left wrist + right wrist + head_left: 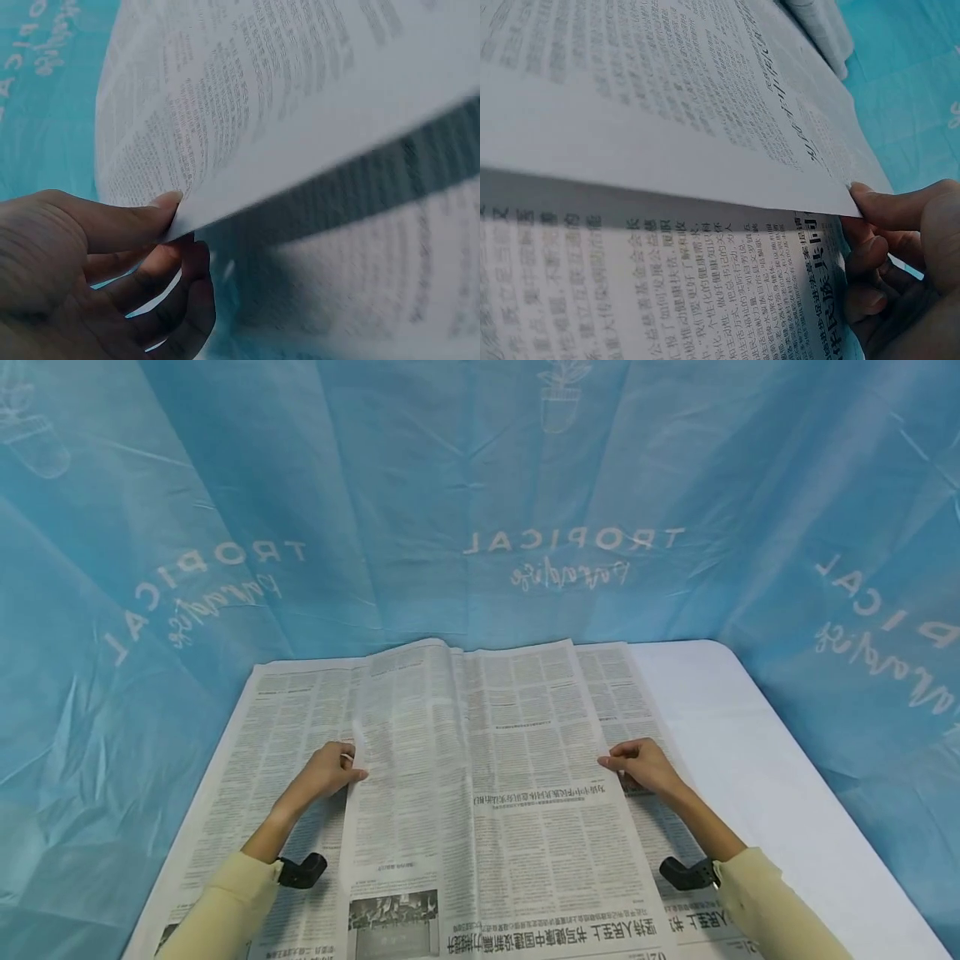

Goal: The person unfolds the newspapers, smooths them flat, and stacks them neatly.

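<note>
A folded newspaper sheet (pixel 540 852) is raised over other newspaper pages, with a crease running down its middle. My left hand (pixel 332 770) pinches its left edge between thumb and fingers. On the opposite side, my right hand (pixel 641 764) pinches the right edge the same way. In the left wrist view the left thumb (pixel 135 221) lies on top of the paper, the fingers curled beneath. The right wrist view has the right thumb (pixel 900 206) on the sheet's edge, a shadowed gap showing between it and the printed page (pixel 667 285) below.
Newspaper (pixel 288 702) spreads under the raised sheet on a white table (pixel 720 718), whose surface shows along the right side. Blue curtains (pixel 405 527) with white lettering hang behind and at both sides. Black wrist straps (pixel 302 870) sit at the yellow sleeves (pixel 232 893).
</note>
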{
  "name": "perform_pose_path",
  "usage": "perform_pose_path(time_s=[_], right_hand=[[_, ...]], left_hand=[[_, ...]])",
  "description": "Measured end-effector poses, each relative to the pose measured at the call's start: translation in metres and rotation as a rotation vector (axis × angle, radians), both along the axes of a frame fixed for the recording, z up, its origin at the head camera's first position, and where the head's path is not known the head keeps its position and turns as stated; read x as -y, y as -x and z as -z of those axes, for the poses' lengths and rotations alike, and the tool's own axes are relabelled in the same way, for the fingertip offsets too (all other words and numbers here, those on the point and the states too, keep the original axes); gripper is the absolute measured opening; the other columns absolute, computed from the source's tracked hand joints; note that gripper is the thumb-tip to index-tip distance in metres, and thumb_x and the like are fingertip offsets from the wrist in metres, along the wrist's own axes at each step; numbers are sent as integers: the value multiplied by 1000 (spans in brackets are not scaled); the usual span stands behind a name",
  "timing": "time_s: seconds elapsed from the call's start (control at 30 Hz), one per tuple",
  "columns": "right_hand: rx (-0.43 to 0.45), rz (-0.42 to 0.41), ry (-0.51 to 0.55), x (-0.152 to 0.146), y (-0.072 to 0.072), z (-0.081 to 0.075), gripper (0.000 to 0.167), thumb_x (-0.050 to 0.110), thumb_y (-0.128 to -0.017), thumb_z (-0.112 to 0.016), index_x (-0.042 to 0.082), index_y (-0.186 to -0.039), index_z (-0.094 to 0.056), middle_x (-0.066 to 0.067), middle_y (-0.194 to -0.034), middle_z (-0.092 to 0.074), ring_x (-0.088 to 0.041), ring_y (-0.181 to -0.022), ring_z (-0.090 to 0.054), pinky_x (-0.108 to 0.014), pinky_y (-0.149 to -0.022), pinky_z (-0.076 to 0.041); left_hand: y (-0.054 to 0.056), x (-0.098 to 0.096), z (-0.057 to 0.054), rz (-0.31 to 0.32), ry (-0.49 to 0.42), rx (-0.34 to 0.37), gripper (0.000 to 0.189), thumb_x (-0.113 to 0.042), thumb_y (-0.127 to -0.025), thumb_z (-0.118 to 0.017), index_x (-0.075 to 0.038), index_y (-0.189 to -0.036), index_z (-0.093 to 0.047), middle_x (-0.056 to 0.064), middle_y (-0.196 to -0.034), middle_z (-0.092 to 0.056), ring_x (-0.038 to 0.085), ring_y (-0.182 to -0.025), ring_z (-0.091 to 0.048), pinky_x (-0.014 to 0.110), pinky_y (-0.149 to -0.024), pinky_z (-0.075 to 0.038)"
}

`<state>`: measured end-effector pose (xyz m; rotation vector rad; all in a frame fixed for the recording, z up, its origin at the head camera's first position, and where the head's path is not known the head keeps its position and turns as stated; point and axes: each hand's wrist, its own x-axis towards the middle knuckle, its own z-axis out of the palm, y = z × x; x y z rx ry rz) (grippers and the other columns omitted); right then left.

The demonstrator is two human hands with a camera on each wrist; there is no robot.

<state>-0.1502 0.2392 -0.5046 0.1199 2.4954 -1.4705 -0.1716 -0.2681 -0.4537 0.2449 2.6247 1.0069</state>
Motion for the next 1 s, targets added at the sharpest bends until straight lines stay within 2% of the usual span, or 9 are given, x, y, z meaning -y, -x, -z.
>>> perform_pose_path(time_s=[0.23, 0.4, 0.8, 1.0], right_hand=[[-22, -3, -7, 0, -2, 4, 27, 22, -91, -70, -5, -92, -69, -1, -58, -54, -10, -46, -41, -29, -46, -37], [-47, -9, -30, 0, -3, 5, 27, 20, -91, -70, -6, -95, -68, 1, -56, -51, -10, -46, -41, -28, -46, -37], [-88, 11, -103, 3, -2, 6, 29, 19, -90, -71, -9, -99, -68, -1, -60, -59, -9, -44, -44, -28, -43, -40], [-103, -10, -128, 4, -2, 5, 29, 17, -90, -70, -10, -98, -68, -2, -62, -60, -10, -44, -45, -28, -44, -40]], left_hand=[[0, 8, 10, 5, 44, -3, 40, -3, -89, -67, -11, -69, -34, -3, -57, -28, 12, -53, -24, 28, -56, -25], [1, 10, 15, 5, 90, 14, 35, -3, -88, -68, -10, -71, -38, -2, -59, -33, 12, -53, -28, 28, -55, -27], [-2, 20, 17, -9, 88, 0, 37, -2, -88, -68, -10, -69, -36, -3, -57, -28, 11, -51, -25, 28, -54, -27], [-1, 21, 16, -22, 102, 1, 29, -3, -87, -68, -7, -73, -43, -2, -56, -30, 11, -50, -26, 28, -53, -27]])
